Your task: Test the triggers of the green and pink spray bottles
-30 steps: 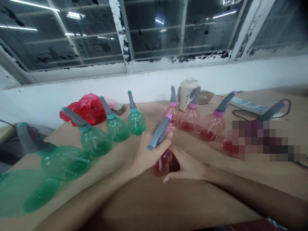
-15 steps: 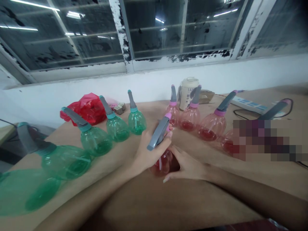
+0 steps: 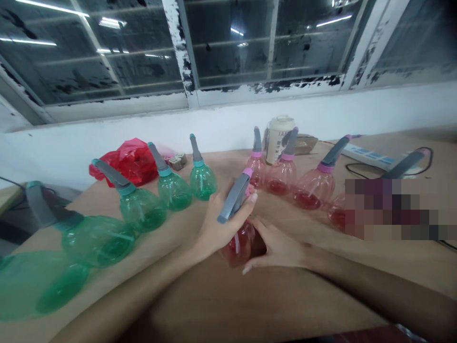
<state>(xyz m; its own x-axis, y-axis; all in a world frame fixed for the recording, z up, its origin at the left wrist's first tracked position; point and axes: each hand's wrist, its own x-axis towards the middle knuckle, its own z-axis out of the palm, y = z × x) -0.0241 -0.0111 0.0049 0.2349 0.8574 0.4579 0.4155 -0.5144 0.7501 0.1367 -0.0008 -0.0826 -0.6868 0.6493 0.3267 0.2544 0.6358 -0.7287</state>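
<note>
A transparent pink spray bottle (image 3: 236,248) with a grey and pink trigger head (image 3: 233,197) is in front of me at the middle of the table, some red liquid inside it. My left hand (image 3: 216,221) is closed around its neck, just below the head. Low on the bottle's right side, my right hand (image 3: 282,245) curves round the body with thumb and fingers; part of the contact is hidden. To the left runs a row of green spray bottles (image 3: 143,209) with grey heads. Several more pink spray bottles (image 3: 314,188) line the right side.
On the wooden table (image 3: 214,305), a red plastic bag (image 3: 130,162) lies at back left. A white cup (image 3: 281,138) stands behind the pink bottles, near a power strip (image 3: 371,156) and a black cable (image 3: 430,164). A wall with windows (image 3: 228,43) closes the far side.
The held pink spray bottle and its head have shifted very slightly left, with my left hand still around the neck. The standing bottles have stayed in place.
</note>
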